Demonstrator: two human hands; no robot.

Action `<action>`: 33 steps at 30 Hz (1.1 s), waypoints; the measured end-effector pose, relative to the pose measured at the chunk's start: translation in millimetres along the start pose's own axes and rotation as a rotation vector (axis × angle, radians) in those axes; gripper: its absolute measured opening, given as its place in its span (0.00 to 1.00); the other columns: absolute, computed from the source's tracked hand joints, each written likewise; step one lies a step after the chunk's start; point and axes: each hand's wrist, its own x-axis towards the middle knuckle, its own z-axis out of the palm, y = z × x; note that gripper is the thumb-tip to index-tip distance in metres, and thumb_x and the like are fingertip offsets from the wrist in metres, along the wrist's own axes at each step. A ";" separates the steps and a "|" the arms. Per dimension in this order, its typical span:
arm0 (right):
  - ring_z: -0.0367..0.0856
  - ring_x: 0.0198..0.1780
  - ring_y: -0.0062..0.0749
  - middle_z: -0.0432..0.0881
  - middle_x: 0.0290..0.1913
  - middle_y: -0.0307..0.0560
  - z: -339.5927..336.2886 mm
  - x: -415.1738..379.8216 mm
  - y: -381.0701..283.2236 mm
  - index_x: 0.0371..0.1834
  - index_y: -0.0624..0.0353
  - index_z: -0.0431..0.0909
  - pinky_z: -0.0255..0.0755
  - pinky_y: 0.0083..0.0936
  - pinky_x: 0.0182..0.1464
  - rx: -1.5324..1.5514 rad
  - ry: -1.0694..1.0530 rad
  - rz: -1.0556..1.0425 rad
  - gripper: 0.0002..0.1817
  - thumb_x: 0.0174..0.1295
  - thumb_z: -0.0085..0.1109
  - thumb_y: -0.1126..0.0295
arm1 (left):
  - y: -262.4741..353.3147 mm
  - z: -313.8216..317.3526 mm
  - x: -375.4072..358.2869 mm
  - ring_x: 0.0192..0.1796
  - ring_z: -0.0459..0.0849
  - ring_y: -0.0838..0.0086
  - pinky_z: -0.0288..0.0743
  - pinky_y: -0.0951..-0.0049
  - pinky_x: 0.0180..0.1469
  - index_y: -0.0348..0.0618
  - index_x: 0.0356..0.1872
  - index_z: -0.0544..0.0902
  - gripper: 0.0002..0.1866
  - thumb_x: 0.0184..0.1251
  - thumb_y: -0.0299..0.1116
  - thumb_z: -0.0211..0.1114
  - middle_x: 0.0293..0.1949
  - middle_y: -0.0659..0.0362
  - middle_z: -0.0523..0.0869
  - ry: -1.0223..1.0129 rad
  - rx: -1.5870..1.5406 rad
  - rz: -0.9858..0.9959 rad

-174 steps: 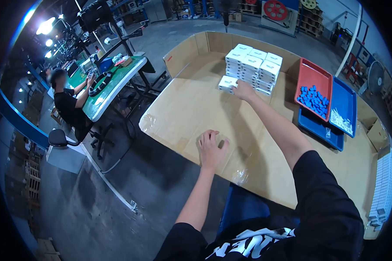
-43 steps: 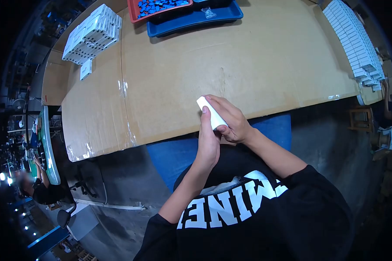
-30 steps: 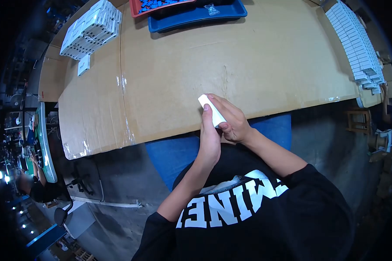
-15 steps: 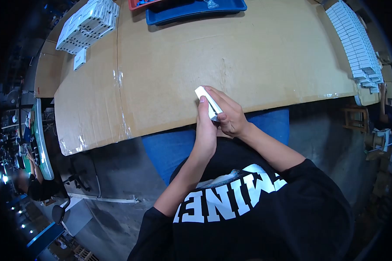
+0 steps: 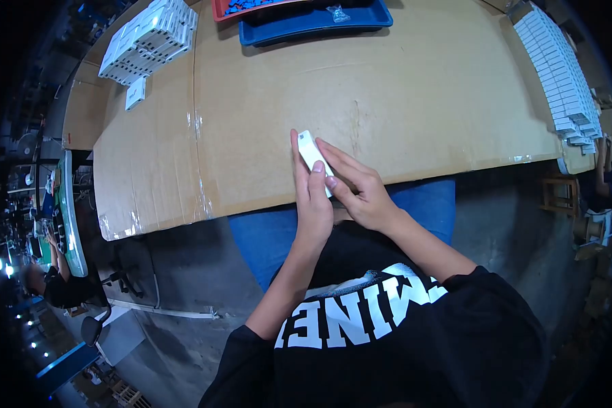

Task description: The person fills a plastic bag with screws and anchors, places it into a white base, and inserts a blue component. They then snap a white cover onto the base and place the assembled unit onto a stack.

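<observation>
A slim white box-shaped piece (image 5: 309, 147) is held between my two hands, above the near edge of the cardboard-covered table. A small dark mark shows near its far end. My left hand (image 5: 311, 197) is wrapped along its left side, thumb pressed on the upper face. From the right, my right hand (image 5: 362, 192) grips it, with the thumb near its close end and the fingers along the side. Palms and fingers hide part of the piece, so its exact kind cannot be told.
White slotted pieces (image 5: 149, 41) are stacked at the far left, with a single white piece (image 5: 135, 94) beside them. A blue tray (image 5: 313, 32) and a red tray (image 5: 219, 9) with blue bits stand at the back. White boxes (image 5: 557, 75) line the right edge. Another person (image 5: 58, 282) is at far left.
The white piece has turned in my hands, so a broad face now shows where a dark gap was visible. My left fingers have straightened along its side.
</observation>
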 end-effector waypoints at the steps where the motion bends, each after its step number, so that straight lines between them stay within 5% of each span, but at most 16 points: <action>1: 0.68 0.79 0.54 0.66 0.80 0.65 1.8 -1.1 0.9 0.78 0.64 0.69 0.65 0.38 0.77 -0.056 0.000 -0.041 0.30 0.75 0.59 0.69 | 1.0 2.4 -1.3 0.81 0.60 0.62 0.51 0.63 0.81 0.41 0.86 0.48 0.38 0.88 0.54 0.41 0.79 0.47 0.60 0.009 0.008 0.059; 7: 0.73 0.76 0.56 0.71 0.77 0.66 13.4 0.8 -0.3 0.78 0.65 0.68 0.70 0.38 0.74 -0.132 0.092 -0.130 0.31 0.74 0.61 0.68 | -8.4 -8.2 7.8 0.83 0.56 0.61 0.49 0.61 0.83 0.39 0.86 0.45 0.40 0.88 0.56 0.42 0.83 0.47 0.53 -0.003 -0.206 0.102; 11: 0.74 0.76 0.56 0.72 0.75 0.67 14.2 2.6 -2.1 0.77 0.68 0.68 0.71 0.38 0.73 -0.143 0.095 -0.193 0.31 0.74 0.61 0.68 | -2.3 -7.1 6.1 0.82 0.58 0.62 0.50 0.61 0.82 0.42 0.86 0.46 0.45 0.84 0.66 0.40 0.80 0.47 0.60 0.014 -0.134 0.135; 13: 0.73 0.76 0.57 0.71 0.76 0.69 12.2 2.7 -1.6 0.76 0.71 0.68 0.70 0.38 0.74 -0.136 0.078 -0.219 0.29 0.75 0.59 0.69 | 28.3 -0.5 4.6 0.79 0.62 0.64 0.53 0.63 0.81 0.41 0.86 0.45 0.47 0.83 0.66 0.44 0.77 0.48 0.64 0.124 -0.551 -0.175; 14: 0.73 0.76 0.57 0.71 0.76 0.69 12.1 2.5 -1.2 0.76 0.71 0.68 0.70 0.38 0.74 -0.136 0.077 -0.219 0.29 0.75 0.59 0.69 | 16.7 -5.1 6.0 0.79 0.62 0.64 0.53 0.63 0.81 0.41 0.86 0.45 0.47 0.83 0.66 0.44 0.77 0.48 0.64 0.124 -0.551 -0.175; 16: 0.73 0.76 0.59 0.71 0.75 0.70 12.1 0.9 -0.5 0.76 0.72 0.68 0.70 0.39 0.74 -0.161 0.066 -0.246 0.29 0.76 0.58 0.70 | -12.1 -15.6 9.5 0.77 0.64 0.67 0.57 0.64 0.78 0.38 0.86 0.45 0.50 0.81 0.66 0.48 0.79 0.49 0.60 -0.033 -0.082 0.162; 33: 0.78 0.70 0.65 0.72 0.72 0.78 11.4 -0.7 -7.7 0.74 0.79 0.66 0.78 0.40 0.67 -0.333 0.109 -0.361 0.27 0.79 0.51 0.70 | -14.8 -15.9 3.2 0.76 0.65 0.63 0.56 0.64 0.78 0.35 0.85 0.43 0.49 0.82 0.65 0.47 0.77 0.45 0.62 -0.082 -0.088 0.210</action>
